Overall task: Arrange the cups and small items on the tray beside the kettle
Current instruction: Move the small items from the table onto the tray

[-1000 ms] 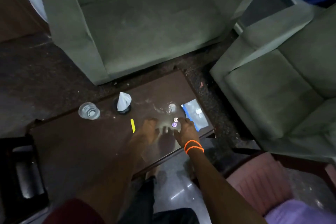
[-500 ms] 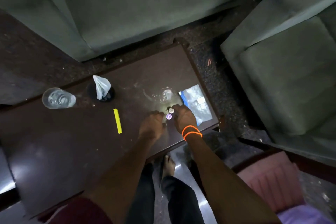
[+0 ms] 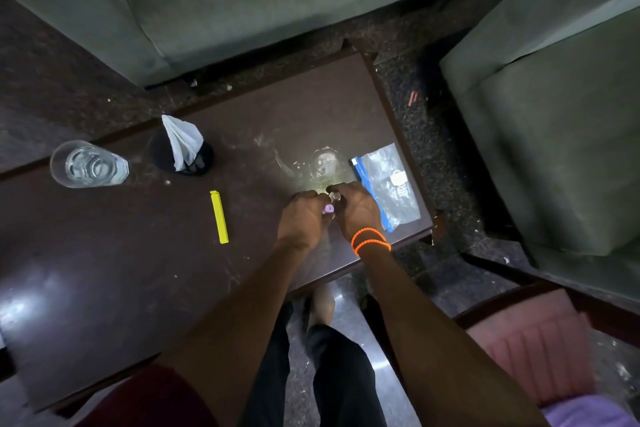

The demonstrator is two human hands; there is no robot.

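Small items, a purple cap-like piece point(image 3: 328, 208) and a pale one point(image 3: 335, 197), sit between both hands near the counter's point(image 3: 104, 288) right end. Left hand point(image 3: 303, 217) and right hand point(image 3: 356, 210) curl their fingers around them; grip unclear. A drinking glass point(image 3: 88, 165) stands far left.

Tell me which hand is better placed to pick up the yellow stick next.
Probably the left hand. The yellow stick lies on the table on its side, with nothing between. The right hand sits by the clear bag and would have to cross over.
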